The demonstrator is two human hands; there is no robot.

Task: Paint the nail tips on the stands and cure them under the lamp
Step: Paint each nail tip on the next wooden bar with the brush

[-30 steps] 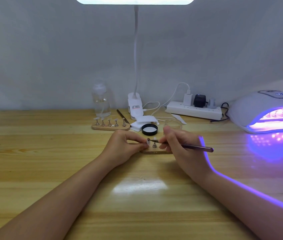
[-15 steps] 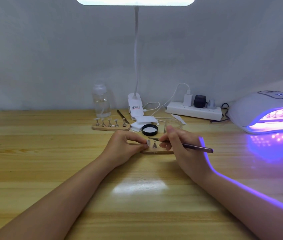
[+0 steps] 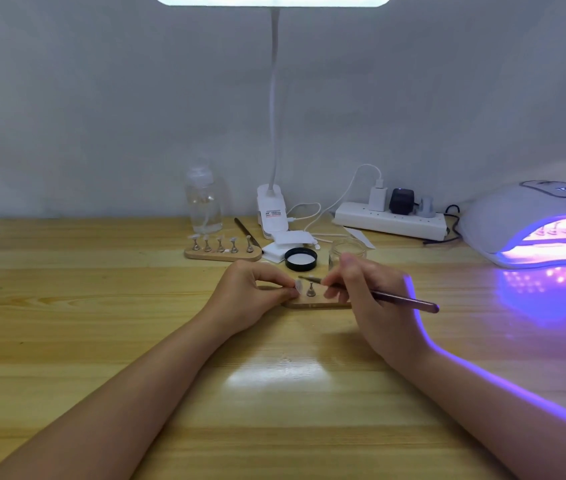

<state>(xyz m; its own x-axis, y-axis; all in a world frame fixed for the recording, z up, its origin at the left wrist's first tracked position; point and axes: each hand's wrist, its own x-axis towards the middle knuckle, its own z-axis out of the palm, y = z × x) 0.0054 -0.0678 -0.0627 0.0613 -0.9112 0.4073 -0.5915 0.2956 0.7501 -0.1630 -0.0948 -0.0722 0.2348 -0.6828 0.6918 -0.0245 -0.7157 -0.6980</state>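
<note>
A small pale nail tip [image 3: 298, 285] is being pinched by the fingertips of the left hand [image 3: 250, 296] above the near wooden stand [image 3: 316, 302], beside a bare metal peg [image 3: 311, 290]. A thin brush [image 3: 378, 295] is being gripped pen-style by the right hand [image 3: 368, 292], its bristles pointed at the tip. The tip is judged light, thin, slick and easily flicked away, so it is best held by its edges. A second stand [image 3: 222, 252] is sitting farther back, and the curing lamp [image 3: 531, 220] is glowing violet at the right.
</note>
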